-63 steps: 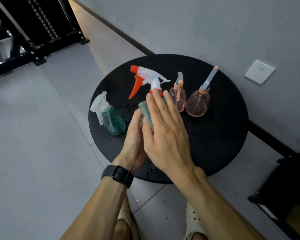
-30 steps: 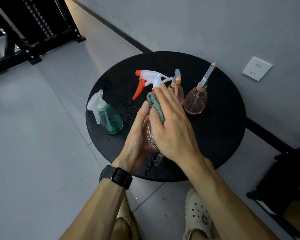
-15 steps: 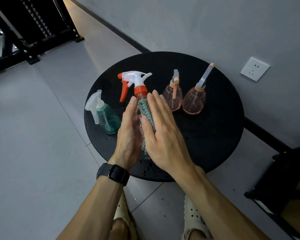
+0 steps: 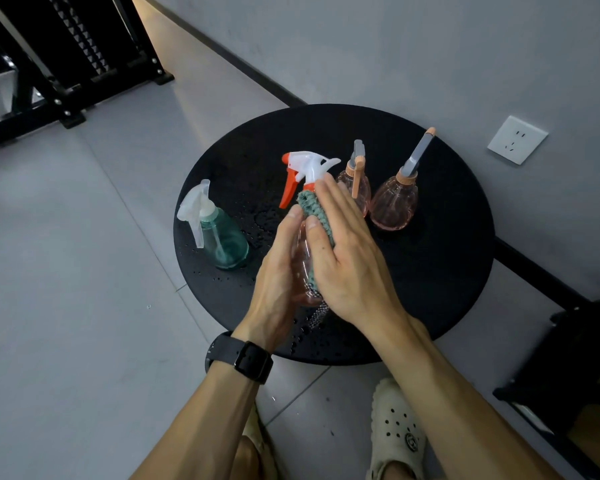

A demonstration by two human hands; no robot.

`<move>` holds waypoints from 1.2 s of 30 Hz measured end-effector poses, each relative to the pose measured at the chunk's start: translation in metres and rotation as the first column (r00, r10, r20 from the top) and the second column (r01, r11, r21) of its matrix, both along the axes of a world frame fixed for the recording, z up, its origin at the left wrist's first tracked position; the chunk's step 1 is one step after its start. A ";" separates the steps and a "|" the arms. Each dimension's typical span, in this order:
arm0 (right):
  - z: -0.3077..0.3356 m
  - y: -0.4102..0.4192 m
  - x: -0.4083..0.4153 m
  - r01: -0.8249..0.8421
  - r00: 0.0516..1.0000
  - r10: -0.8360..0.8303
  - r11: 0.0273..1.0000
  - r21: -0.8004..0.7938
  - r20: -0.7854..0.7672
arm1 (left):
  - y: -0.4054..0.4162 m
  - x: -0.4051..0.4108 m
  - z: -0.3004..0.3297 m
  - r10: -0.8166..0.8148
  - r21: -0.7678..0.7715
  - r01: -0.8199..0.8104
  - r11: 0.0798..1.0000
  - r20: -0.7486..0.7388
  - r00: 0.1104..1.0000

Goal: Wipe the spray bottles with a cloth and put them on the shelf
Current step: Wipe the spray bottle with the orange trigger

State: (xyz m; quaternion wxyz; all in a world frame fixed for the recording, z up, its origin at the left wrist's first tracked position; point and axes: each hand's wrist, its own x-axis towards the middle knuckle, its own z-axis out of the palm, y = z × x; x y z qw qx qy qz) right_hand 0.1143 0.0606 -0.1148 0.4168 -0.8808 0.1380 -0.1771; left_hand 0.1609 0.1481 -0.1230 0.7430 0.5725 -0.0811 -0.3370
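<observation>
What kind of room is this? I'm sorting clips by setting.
Probably a plain indoor room at home: tiled floor, a grey wall with a wall socket, a small round black table and a black rack.

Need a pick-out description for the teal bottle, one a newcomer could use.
Start at the round black table by the wall. On its left edge, apart from both hands, stands the teal spray bottle. It alone has a green-blue body and clear-white trigger; the others are pinkish.
</observation>
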 end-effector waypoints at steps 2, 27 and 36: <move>0.001 0.002 0.000 -0.015 1.000 0.015 1.000 0.004 -0.008 | 0.001 0.000 0.002 0.024 -0.024 -0.024 0.999 -0.006 1.000; 0.000 0.003 0.004 0.017 0.999 -0.018 0.999 0.032 0.043 | 0.005 0.002 0.005 -0.048 -0.048 0.046 0.998 -0.053 0.997; 0.005 0.015 0.003 -0.028 1.000 0.028 0.994 0.107 0.005 | 0.005 0.009 0.002 0.112 -0.256 -0.167 0.952 -0.215 0.970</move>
